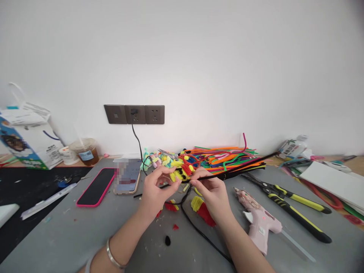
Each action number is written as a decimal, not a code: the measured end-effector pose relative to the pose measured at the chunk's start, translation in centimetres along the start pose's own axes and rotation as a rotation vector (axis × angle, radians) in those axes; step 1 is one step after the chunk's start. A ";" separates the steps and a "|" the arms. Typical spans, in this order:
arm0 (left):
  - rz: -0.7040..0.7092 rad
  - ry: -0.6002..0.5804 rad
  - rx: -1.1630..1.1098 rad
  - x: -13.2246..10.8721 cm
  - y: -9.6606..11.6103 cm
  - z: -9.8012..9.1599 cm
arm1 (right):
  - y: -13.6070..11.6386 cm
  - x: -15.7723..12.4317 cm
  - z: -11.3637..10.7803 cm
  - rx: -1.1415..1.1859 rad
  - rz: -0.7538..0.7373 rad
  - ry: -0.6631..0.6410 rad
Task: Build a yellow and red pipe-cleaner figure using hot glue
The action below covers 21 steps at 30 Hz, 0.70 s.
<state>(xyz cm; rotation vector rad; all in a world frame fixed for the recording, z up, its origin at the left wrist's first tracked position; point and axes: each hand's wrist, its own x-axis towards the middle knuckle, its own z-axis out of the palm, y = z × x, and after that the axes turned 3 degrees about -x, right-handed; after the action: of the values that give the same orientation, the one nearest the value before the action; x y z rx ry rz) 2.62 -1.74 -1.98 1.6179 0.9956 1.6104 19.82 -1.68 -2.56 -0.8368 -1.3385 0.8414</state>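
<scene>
A long black pipe cleaner [244, 167] runs between my hands and sticks out far to the right. My left hand [156, 189] pinches it between thumb and forefinger. Close beside, my right hand [212, 191] grips it in the same way. Just behind the fingertips is a fuzzy yellow, red and black pipe-cleaner piece [179, 170]; whether the fingers touch it I cannot tell. Below the hands lie a yellow-and-red fuzzy piece [203, 212], red scraps [171, 206] and a small black oval piece [167, 240].
A pink glue gun [260, 223] and yellow-black pliers [295, 206] lie to the right. Colourful pipe cleaners [227, 157] are heaped at the back. Two phones, one with a pink case [96, 187], lie left near a drink cup [85, 151]. A black cord [199, 231] crosses the grey mat.
</scene>
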 end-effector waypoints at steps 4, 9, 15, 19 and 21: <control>0.007 -0.045 -0.010 -0.2 -0.1 0.1 | 0.1 0.2 -0.1 -0.057 -0.098 0.066; -0.009 -0.089 -0.057 -0.4 -0.4 0.2 | 0.2 0.2 -0.2 -0.004 -0.131 0.089; -0.029 -0.162 -0.122 -0.2 -0.3 0.1 | 0.3 0.2 -0.4 0.104 -0.059 0.030; -0.022 -0.197 -0.119 0.4 0.3 -0.3 | 0.4 0.4 -0.7 0.101 -0.047 0.040; -0.044 -0.176 -0.126 0.6 0.6 -0.4 | 0.5 0.5 -0.7 0.102 -0.037 0.031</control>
<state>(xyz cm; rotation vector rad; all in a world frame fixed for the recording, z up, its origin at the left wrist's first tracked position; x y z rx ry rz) 2.20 -1.51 -1.14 1.6091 0.8172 1.4441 20.57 -0.99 -2.82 -0.7406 -1.2693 0.8572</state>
